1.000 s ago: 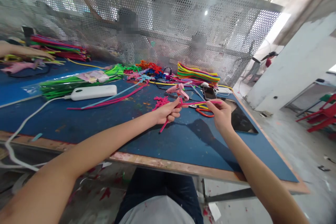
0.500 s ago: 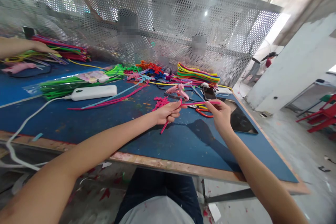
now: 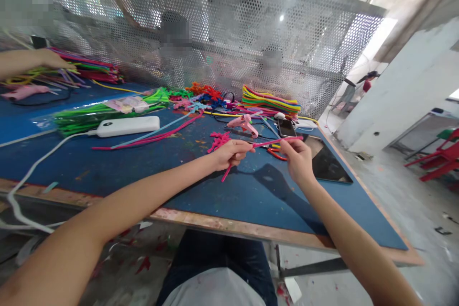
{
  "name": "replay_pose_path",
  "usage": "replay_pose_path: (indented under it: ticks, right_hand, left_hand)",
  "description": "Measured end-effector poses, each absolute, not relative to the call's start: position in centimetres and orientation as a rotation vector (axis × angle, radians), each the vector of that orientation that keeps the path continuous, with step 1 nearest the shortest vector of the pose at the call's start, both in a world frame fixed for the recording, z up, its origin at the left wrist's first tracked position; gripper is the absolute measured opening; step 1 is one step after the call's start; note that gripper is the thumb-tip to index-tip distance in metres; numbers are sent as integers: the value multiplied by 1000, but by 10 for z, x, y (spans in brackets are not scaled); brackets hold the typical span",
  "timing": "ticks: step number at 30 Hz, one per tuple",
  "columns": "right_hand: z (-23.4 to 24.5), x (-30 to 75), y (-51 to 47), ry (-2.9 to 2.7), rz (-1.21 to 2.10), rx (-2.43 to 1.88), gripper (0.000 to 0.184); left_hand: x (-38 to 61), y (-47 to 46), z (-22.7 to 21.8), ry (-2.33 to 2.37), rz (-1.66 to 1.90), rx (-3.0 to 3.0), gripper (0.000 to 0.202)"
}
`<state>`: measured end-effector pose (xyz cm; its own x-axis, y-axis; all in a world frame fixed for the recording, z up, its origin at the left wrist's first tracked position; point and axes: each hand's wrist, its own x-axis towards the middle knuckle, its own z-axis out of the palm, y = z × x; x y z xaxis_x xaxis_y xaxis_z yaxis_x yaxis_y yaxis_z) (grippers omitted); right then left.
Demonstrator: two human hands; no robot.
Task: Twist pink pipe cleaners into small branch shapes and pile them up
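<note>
My left hand (image 3: 230,154) is closed around a pink pipe cleaner (image 3: 266,143), held just above the blue table (image 3: 150,162). One end of the stem sticks down out of my fist toward the table. My right hand (image 3: 298,158) pinches the same pipe cleaner farther right, its free end pointing right. Behind my left hand lies a small heap of bent pink pipe-cleaner pieces (image 3: 218,139). Red-handled scissors (image 3: 277,153) lie between my hands on the table.
A pink glue gun (image 3: 245,124), a phone (image 3: 286,127), a dark tablet (image 3: 328,164), a white power strip (image 3: 127,125) with its cable, and bundles of green (image 3: 103,112) and mixed-colour pipe cleaners (image 3: 268,101) lie about. Another person's hand (image 3: 50,59) reaches in at far left. A perforated metal screen stands behind.
My hands have drawn slightly closer together and the pipe cleaner's lower end has swung a little right. The other person's hand at far left has moved up toward the coloured bundle.
</note>
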<state>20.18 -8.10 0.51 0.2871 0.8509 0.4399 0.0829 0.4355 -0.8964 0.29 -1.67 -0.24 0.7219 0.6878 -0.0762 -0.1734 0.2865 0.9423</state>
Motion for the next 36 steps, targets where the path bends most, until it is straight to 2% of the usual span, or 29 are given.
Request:
replay_pose_path:
  ticks: [4, 10, 18, 25, 28, 31, 36]
  right_hand:
    - [-7, 184, -87, -1367, 891, -1005, 24]
    - [-16, 173, -91, -1296, 864, -986, 17]
    - [-16, 172, -91, -1164, 1068, -917, 16]
    - [-16, 174, -91, -1145, 1085, -929, 16]
    - [-14, 175, -90, -1135, 1097, -883, 15]
    - [-11, 175, -89, -1055, 1152, -808, 18]
    - [-11, 176, -88, -869, 1389, -745, 18]
  left_hand:
    - [9, -26, -4, 519, 634, 1154, 27]
    - [15, -36, -2, 498, 611, 1163, 37]
    - [15, -38, 0, 499, 599, 1188, 32]
    - [18, -40, 1, 523, 602, 1332, 35]
    - [21, -40, 0, 545, 683, 1343, 37]
    - [20, -38, -1, 540, 803, 1415, 31]
    - [14, -40, 1, 456, 1073, 1861, 21]
